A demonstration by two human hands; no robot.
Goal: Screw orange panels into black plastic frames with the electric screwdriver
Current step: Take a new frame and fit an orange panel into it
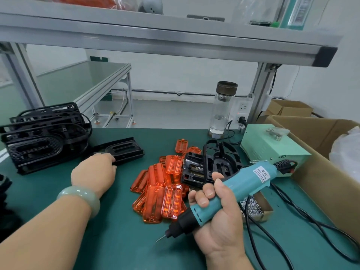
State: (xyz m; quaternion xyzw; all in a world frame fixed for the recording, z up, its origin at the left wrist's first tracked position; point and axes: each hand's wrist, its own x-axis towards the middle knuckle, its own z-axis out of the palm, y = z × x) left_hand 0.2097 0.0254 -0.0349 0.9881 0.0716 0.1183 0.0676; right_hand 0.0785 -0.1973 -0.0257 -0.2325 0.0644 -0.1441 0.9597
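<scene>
Right hand [214, 209] clamped around the blue electric screwdriver [243, 184], bit pointing down-left above the green tabletop [126, 246]. Left hand [93, 170] grips a flat black frame [124, 149]. Orange panels [161, 191] lie piled between the 2 hands.

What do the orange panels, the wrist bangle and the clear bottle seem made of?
Flat orange panels: translucent glossy plastic; light glows through them. Pale green wrist bangle: milky, polished, perhaps jade or glass. Tall clear bottle: transparent glass or hard plastic, with a dark, dull metallic-looking lid.
</scene>
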